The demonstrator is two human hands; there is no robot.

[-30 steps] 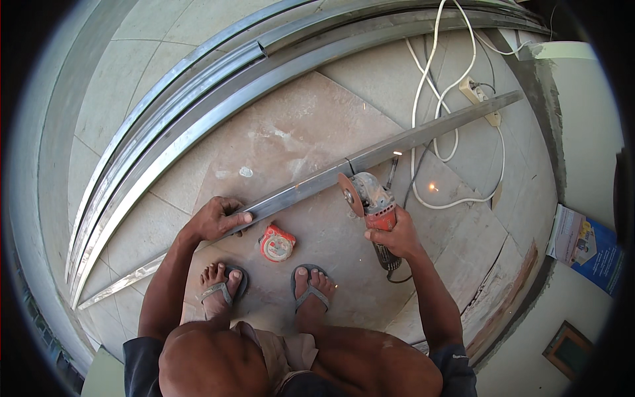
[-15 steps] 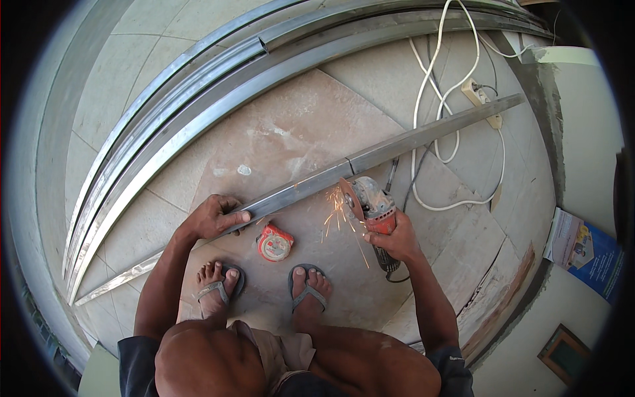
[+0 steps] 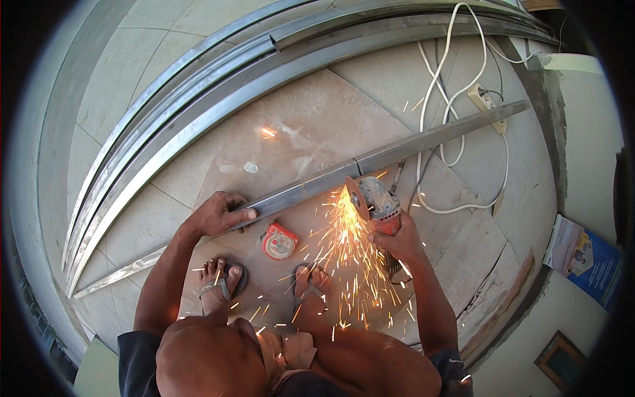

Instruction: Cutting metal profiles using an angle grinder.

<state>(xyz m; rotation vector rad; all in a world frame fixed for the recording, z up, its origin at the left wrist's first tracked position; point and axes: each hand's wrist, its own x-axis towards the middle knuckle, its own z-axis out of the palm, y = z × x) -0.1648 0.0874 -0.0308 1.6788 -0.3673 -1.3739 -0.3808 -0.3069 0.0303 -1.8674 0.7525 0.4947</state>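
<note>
A long grey metal tube crosses the floor aslant from lower left to upper right. My left hand grips it left of the middle, thumb on top. My right hand is closed round the red and grey body of an angle grinder. The grinder's disc meets the tube's near side by a dark cut line. A thick spray of orange sparks falls from it toward my right foot. A red and white tape measure lies between the tube and my feet.
Several more metal tubes lie along the far left and back. A white cable loops over the floor to a power strip at right. My sandalled feet stand near the tube. A blue printed sheet lies far right.
The sparks have grown from a few streaks to a broad shower reaching my feet and legs. The view has shifted slightly; both hands keep their grips.
</note>
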